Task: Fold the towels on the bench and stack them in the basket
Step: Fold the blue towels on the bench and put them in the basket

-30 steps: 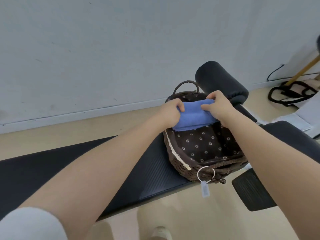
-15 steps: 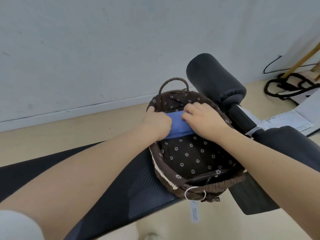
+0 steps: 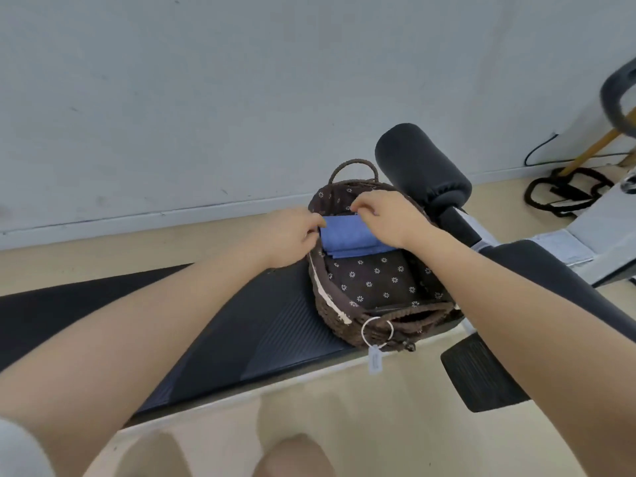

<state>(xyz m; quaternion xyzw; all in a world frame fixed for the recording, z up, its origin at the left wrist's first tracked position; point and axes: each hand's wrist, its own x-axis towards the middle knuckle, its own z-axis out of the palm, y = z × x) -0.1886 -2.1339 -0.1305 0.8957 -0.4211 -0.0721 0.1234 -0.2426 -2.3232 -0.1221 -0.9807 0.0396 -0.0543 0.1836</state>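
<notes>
A folded blue towel (image 3: 351, 237) lies at the far end of a brown wicker basket (image 3: 339, 309) with a dark flower-print lining. The basket stands on the right end of the black bench (image 3: 241, 325). My left hand (image 3: 292, 237) holds the towel's left edge with curled fingers. My right hand (image 3: 389, 215) rests over the towel's right side, fingertips curled at its far edge. No other towel shows on the bench.
A black foam roller (image 3: 420, 170) rises just right of the basket. A black foot pad (image 3: 481, 373) sits low at the right. A white tag (image 3: 375, 359) hangs from the basket's near handle ring. The grey wall runs behind; black straps (image 3: 568, 191) lie on the floor at far right.
Both hands lowered the blue towel from the basket's rim down into its far end. More of the towel shows now as the hands spread apart slightly.
</notes>
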